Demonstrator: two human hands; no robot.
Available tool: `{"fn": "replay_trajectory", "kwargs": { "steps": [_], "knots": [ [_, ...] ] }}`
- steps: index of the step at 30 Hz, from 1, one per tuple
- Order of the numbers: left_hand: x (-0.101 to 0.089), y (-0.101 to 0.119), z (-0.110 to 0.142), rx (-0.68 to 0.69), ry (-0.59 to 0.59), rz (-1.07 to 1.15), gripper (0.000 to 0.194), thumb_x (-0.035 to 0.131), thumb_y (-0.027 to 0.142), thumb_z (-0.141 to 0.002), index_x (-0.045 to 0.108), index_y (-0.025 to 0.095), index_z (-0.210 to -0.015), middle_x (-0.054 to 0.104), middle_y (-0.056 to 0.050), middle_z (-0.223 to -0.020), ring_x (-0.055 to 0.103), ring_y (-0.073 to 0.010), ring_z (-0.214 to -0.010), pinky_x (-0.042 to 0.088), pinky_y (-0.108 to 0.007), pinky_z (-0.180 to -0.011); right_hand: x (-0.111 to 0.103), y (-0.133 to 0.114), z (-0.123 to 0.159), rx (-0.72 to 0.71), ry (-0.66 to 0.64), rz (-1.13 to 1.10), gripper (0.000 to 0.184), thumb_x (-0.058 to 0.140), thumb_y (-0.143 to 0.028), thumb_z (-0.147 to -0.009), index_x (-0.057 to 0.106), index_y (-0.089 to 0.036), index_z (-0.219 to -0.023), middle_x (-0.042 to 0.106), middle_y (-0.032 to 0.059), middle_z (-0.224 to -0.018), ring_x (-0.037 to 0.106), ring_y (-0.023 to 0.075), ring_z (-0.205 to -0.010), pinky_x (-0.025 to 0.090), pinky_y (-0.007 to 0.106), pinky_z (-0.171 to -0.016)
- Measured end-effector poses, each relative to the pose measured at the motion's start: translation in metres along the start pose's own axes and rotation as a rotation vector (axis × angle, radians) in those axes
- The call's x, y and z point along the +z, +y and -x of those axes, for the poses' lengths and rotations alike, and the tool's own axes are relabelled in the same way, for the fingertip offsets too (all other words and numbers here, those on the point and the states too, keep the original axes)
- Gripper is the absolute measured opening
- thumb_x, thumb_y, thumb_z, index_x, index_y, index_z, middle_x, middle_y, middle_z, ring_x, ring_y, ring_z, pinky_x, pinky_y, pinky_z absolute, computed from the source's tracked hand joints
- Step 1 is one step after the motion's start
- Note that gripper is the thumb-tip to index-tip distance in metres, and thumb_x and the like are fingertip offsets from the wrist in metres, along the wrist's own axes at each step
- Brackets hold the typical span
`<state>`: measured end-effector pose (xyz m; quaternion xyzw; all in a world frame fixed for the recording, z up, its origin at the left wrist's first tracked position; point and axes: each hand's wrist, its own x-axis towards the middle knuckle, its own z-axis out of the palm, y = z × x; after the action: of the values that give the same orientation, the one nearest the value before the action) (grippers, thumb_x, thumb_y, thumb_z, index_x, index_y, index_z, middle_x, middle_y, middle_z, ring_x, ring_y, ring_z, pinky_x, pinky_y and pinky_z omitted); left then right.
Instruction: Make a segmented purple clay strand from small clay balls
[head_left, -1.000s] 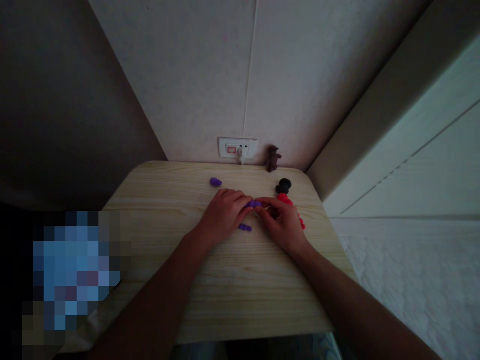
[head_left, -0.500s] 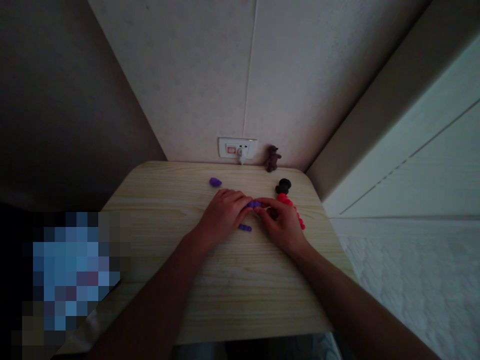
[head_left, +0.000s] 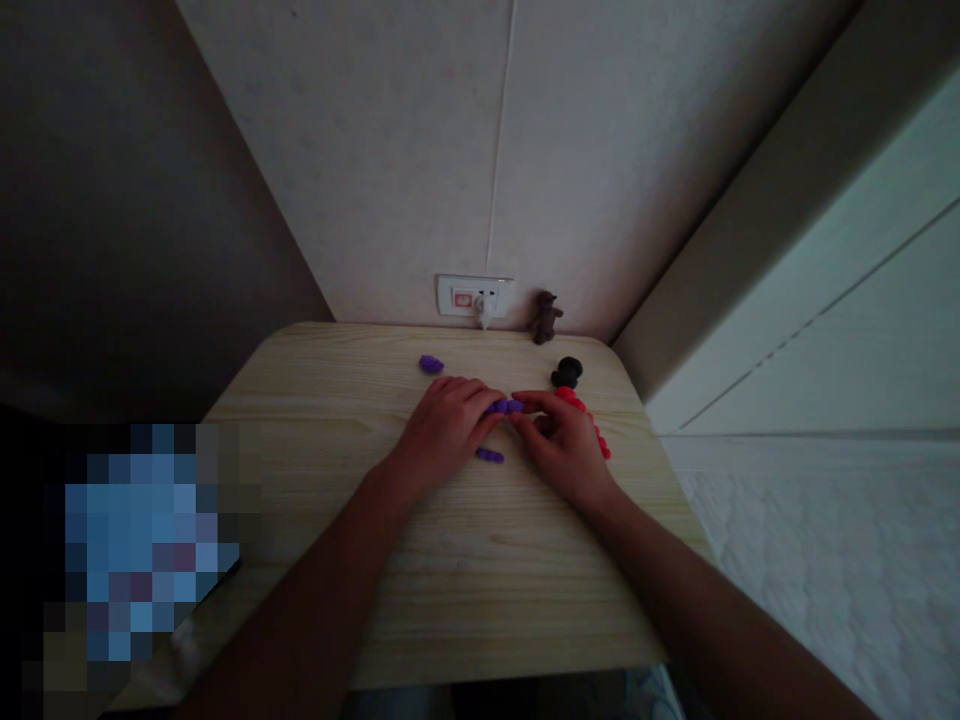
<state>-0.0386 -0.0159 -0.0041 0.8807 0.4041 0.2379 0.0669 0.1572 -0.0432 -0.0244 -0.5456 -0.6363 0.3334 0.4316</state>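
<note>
A knobbly strip of purple modelling clay (head_left: 514, 407) lies between my hands above the table. My left hand (head_left: 446, 425) is closed on its left part, fingers curled over it and hiding that end. At the right end, the thumb and fingertip of my right hand (head_left: 559, 440) pinch the clay. Just below my left fingers a shorter purple clay strip (head_left: 490, 456) rests on the wood. Farther back to the left sits a small purple clay lump (head_left: 430, 364). A row of red clay balls (head_left: 571, 398) runs partly behind my right hand, with black clay lumps (head_left: 568, 372) at its top.
The pale wooden table (head_left: 420, 600) has rounded back corners and meets the wall. A brown bear-like figure (head_left: 544, 317) stands at the back edge. Beside it is a wall socket (head_left: 475, 296) with a plug in it. A white quilted surface (head_left: 810, 570) lies to the right.
The clay strip shows a little more between my hands, and my right fingertips sit slightly farther apart around its end. The other clay pieces have not moved.
</note>
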Motion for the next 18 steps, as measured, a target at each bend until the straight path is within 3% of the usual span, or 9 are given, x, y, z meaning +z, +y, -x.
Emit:
{"fn": "replay_trajectory", "kwargs": {
  "steps": [7,18],
  "knots": [
    [0.0011,-0.0014,0.0003,-0.016,0.018,0.022,0.021,0.056,0.027,-0.101,0.068,0.017,-0.114,0.073,-0.008,-0.11,0.065,-0.0252,-0.106,0.047,-0.043,-0.1,0.0003,0.0008,0.0002,0.029,0.016,-0.047,0.037,0.071,-0.041,-0.088,0.07,-0.022,-0.12,0.076,0.0077,-0.101,0.064,0.0133,-0.06,0.046,0.025,-0.049],
    [0.0026,-0.0028,0.0001,-0.004,0.048,0.036,0.022,0.055,0.03,-0.101,0.069,0.016,-0.112,0.073,-0.008,-0.107,0.066,-0.0249,-0.103,0.049,-0.044,-0.098,0.0006,0.0008,-0.001,0.047,0.03,-0.119,0.029,0.07,-0.045,-0.089,0.07,-0.021,-0.106,0.076,0.0076,-0.096,0.061,0.0125,-0.054,0.045,0.025,-0.044]
  ]
}}
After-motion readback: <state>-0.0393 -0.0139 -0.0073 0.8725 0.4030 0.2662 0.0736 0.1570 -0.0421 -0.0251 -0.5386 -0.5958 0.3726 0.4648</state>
